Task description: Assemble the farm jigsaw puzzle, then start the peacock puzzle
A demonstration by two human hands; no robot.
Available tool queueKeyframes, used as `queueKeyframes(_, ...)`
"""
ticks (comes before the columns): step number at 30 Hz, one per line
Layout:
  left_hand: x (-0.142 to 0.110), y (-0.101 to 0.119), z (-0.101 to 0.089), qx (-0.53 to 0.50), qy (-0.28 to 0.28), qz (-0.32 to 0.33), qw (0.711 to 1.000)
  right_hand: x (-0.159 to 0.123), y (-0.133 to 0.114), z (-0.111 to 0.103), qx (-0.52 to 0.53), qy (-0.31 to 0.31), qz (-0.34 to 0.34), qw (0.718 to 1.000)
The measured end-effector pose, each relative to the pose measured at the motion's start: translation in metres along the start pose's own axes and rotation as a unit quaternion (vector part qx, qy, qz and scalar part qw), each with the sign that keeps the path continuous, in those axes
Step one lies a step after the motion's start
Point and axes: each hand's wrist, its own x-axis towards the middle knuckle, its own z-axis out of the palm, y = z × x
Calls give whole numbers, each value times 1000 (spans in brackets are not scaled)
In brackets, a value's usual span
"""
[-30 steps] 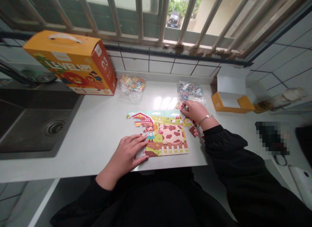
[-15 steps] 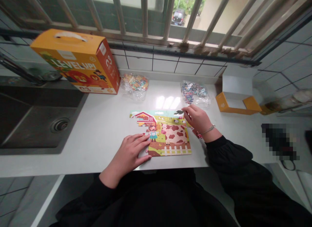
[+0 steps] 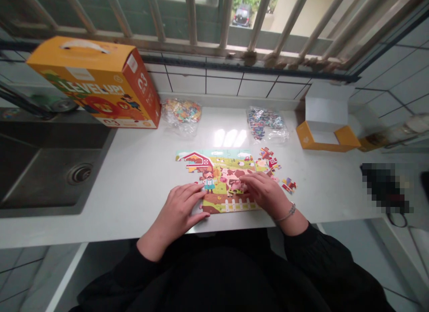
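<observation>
Right hand narrow on knobbed pink piece; left hand wide, flat at jagged-edged puzzle.

A black top has long sleeves, the right sleeve loose and creased above its cuff. A silver-toned bracelet circles the right wrist. The left thumbnail looks dark red.

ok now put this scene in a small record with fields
puzzle: partly joined farm-scene jigsaw, gap at left
left hand: flat, fingers at the jigsaw's left edge
right hand: pinching pink-and-brown jigsaw piece over the cow picture
loose: small multicoloured pieces, right of the jigsaw
bags: two clear plastic bags of pieces, behind
boxes: large orange carton left; small open orange-and-white carton right
</observation>
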Motion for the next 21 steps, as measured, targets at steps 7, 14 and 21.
queueKeyframes(7,33,25,11,-16,-4,15,1000,-27,12,-23,-93,65,143,983)
queueKeyframes(14,85,43,29,7,-65,9,998,-44,27,-36,-91,1,226,970)
queueKeyframes(21,113,51,39,28,-95,11,995,-47,27,-32,-86,-6,261,962)
